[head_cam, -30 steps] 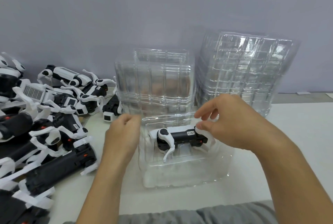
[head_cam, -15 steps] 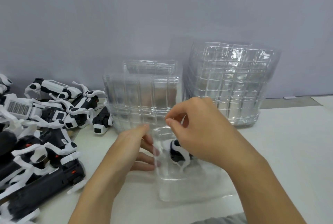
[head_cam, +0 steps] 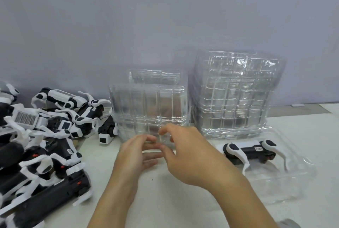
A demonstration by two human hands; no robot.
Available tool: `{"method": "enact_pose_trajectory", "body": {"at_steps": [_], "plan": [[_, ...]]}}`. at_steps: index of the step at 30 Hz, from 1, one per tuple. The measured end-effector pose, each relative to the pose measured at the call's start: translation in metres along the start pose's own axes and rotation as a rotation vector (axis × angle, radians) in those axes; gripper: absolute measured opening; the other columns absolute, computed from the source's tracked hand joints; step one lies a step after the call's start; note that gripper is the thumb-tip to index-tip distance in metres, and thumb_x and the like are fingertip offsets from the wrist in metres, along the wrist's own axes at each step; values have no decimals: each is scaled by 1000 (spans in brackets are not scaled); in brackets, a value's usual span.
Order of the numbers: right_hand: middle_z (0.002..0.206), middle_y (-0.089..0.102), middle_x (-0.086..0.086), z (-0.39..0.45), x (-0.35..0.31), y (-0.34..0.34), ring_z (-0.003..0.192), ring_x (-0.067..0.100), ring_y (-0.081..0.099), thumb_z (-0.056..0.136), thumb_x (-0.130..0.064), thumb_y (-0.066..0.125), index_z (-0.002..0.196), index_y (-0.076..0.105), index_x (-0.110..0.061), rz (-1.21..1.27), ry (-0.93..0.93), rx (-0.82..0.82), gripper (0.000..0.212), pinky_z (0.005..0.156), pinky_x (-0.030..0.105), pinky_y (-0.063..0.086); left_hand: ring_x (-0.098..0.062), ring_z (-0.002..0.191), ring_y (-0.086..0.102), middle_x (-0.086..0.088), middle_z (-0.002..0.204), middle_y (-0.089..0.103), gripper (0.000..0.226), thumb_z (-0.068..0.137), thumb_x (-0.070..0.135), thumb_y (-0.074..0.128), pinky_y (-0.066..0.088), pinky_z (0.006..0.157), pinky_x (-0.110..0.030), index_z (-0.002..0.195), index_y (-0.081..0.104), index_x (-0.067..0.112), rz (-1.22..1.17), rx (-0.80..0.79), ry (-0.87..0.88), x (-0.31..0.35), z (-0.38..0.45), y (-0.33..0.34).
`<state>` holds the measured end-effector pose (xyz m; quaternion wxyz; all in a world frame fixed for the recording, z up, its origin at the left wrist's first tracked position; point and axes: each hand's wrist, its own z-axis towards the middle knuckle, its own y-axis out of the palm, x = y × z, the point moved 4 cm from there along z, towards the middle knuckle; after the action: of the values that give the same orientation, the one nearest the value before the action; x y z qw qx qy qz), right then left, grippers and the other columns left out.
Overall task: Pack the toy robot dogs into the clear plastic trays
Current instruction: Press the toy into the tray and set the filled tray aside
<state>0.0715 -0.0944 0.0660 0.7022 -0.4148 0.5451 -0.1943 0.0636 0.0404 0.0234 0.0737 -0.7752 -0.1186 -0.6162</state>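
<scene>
A packed clear tray [head_cam: 286,187] lies on the table at the right, with one black-and-white toy robot dog [head_cam: 251,151] on its side in it. Both hands are at the lower front of the middle stack of empty clear trays [head_cam: 148,106]. My left hand [head_cam: 135,156] touches the stack's front with its fingers stretched out. My right hand [head_cam: 185,152] has thumb and forefinger curled on the front edge of a tray there. A heap of several loose robot dogs [head_cam: 45,136] fills the table's left side.
A taller stack of empty clear trays [head_cam: 236,92] stands at the back right against the grey wall. One loose dog [head_cam: 107,132] lies just left of the middle stack. White tabletop [head_cam: 165,200] runs between the heap and the packed tray.
The tray with the dog, held in front of me by both hands, now lies on the table to the right. Both hands have let it go and moved to the middle stack.
</scene>
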Motion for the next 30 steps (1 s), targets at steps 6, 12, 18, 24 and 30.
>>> {"method": "enact_pose_trajectory", "body": {"at_steps": [6, 12, 18, 24, 30], "plan": [[136, 46, -8, 0, 22, -5, 119, 14, 50, 98, -43, 53, 131, 50, -38, -75, 144, -185, 33, 89, 28, 40, -23, 74, 73, -5, 83, 78, 20, 96, 18, 49, 46, 74, -36, 91, 68, 14, 16, 77, -33, -4, 4, -4], [122, 55, -11, -4, 58, -35, 102, 9, 55, 96, -48, 55, 117, 59, -40, -121, 272, -163, 23, 87, 25, 43, -20, 70, 73, -2, 80, 77, 20, 95, 18, 51, 47, 74, -35, 88, 69, 15, 23, 95, -39, -4, 3, -5], [106, 69, -3, -14, 116, -75, 85, 16, 59, 94, -32, 60, 91, 64, -34, -97, 510, 124, 6, 64, 24, 43, -19, 69, 71, -4, 80, 77, 20, 95, 16, 52, 47, 75, -35, 87, 70, 15, 17, 109, -32, -4, 4, -8], [101, 69, 6, -24, 138, -92, 93, 26, 49, 92, -17, 57, 104, 73, -20, -100, 644, 437, 21, 81, 33, 42, -20, 70, 71, -4, 81, 77, 19, 96, 16, 53, 48, 74, -36, 88, 70, 13, 23, 115, -20, -5, 4, -8], [84, 71, -7, -13, 102, -90, 91, 22, 66, 89, -14, 60, 89, 75, -23, -35, 383, 620, 17, 82, 31, 48, -21, 72, 71, -2, 78, 76, 21, 96, 15, 53, 49, 72, -34, 86, 71, 15, 51, 129, -12, -9, 6, -7]]}}
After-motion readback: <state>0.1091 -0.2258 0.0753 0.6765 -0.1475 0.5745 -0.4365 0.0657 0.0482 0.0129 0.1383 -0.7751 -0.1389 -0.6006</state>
